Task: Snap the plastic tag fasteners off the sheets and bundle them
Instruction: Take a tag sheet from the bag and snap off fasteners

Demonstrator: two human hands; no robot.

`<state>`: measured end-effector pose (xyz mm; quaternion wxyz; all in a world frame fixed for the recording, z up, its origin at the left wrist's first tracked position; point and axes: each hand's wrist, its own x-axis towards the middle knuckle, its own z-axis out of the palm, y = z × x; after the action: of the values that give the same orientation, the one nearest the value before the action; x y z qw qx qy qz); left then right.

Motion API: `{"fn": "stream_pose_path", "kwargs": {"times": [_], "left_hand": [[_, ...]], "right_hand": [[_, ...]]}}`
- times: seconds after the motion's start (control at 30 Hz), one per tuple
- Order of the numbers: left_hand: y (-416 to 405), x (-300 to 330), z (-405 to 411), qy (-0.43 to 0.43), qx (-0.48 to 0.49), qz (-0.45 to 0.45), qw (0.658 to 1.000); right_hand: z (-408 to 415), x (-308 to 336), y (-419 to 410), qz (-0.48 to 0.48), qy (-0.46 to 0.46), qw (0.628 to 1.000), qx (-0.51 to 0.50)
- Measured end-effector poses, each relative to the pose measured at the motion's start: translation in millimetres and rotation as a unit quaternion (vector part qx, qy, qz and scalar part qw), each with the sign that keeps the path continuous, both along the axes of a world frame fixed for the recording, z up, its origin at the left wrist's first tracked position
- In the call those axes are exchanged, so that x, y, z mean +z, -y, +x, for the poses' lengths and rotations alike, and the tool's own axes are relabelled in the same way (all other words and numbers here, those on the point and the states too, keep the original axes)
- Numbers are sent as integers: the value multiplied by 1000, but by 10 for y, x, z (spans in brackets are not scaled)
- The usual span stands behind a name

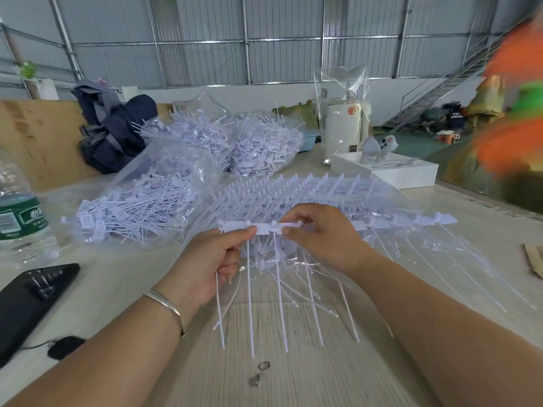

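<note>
A white plastic sheet of tag fasteners [382,223] runs across the middle, held just above the table. Its long thin tails [279,289] hang toward me. My left hand [214,259] pinches the strip's left end between thumb and forefinger, with several loose fasteners gripped in its palm. My right hand [320,236] pinches the strip just right of the left hand. A stack of more fastener sheets [293,192] lies behind my hands on clear plastic.
Clear bags of loose fasteners [141,207] lie at left and behind [258,145]. A water bottle [20,218] and a black phone [32,301] sit at far left. A white box [393,170] stands at back right. A dark backpack [114,133] leans at the back.
</note>
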<state>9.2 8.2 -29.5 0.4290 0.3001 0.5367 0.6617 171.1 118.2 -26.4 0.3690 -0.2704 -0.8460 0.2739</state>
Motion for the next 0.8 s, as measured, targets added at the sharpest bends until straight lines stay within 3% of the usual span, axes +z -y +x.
{"fn": "stream_pose_path", "kwargs": {"times": [0.13, 0.33, 0.8], "left_hand": [[3, 10, 1, -15, 18, 4, 1000], [20, 31, -22, -25, 31, 26, 999], [102, 59, 84, -199, 137, 30, 970]], "right_hand": [[14, 30, -8, 94, 24, 995, -36], [8, 20, -14, 8, -33, 999, 4], [11, 58, 31, 19, -2, 1000, -17]]}}
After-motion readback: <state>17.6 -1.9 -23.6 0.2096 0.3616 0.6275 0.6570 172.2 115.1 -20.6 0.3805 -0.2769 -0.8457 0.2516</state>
